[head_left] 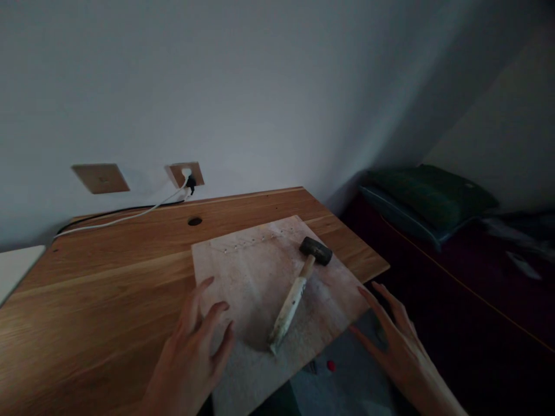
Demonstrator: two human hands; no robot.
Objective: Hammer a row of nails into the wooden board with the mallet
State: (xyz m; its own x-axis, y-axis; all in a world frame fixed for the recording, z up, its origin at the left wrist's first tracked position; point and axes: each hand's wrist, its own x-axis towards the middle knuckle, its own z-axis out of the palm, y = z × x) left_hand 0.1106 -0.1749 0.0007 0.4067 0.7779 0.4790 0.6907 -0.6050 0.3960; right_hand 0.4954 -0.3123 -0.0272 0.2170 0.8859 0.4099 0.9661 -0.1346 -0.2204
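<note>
A thin, pale wooden board lies on the table, its near part jutting past the front edge. Across its far side runs a row of several small shiny nails or pins. On the board rests a hammer with a dark, blunt head and a whitish, worn handle pointing toward me. My left hand is over the board's left edge, fingers spread and curved, holding nothing. Beside the right corner of the board, my right hand has its fingers apart and is empty; whether it touches the board I cannot tell.
The wooden table stands against a wall with a socket and plugged-in cables. A white object sits at the far left. Green cushions lie on a dark bed-like surface to the right. A small red thing is below the board.
</note>
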